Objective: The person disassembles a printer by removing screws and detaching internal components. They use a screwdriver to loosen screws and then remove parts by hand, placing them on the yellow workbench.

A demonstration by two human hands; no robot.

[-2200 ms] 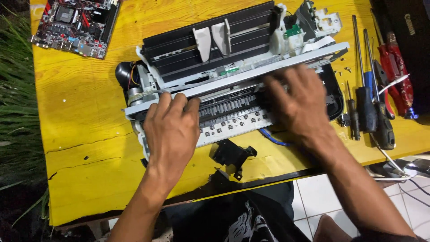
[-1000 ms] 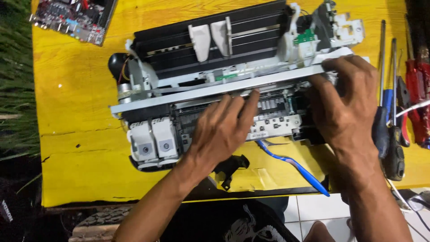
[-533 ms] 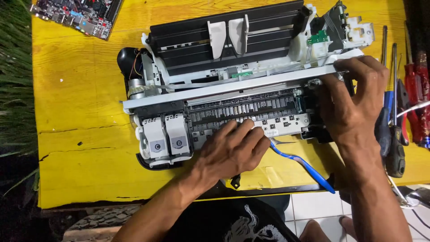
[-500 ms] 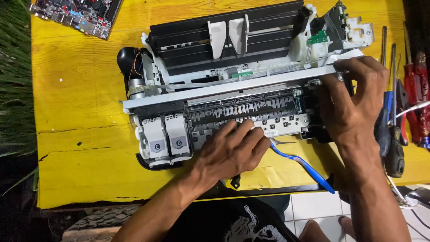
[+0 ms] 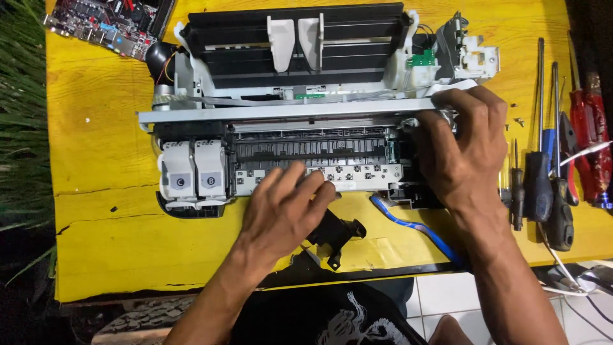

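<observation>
An opened printer mechanism (image 5: pixel 306 83) lies on a yellow table (image 5: pixel 102 191), with a black paper tray, white guides and a grey metal rail (image 5: pixel 281 112). Its two-cartridge carriage (image 5: pixel 193 176) sits at the left end. My left hand (image 5: pixel 284 207) rests with spread fingers on the white front strip (image 5: pixel 357 176) of the mechanism. My right hand (image 5: pixel 463 150) grips the right end of the mechanism, with its fingers curled over the rail and frame. A loose black plastic part (image 5: pixel 335 233) lies just right of my left hand.
A circuit board (image 5: pixel 108 22) lies at the table's far left corner. Several screwdrivers (image 5: pixel 549 172) and red-handled tools (image 5: pixel 590 140) line the right edge. A blue-handled brush (image 5: pixel 415 227) lies near the front edge. Small screws (image 5: pixel 518 120) sit by the tools. Grass borders the left.
The cartridge carriage came into view at the left end once my left hand moved off it. My left hand slid right, then back to the front strip. My right hand shifted to the right end.
</observation>
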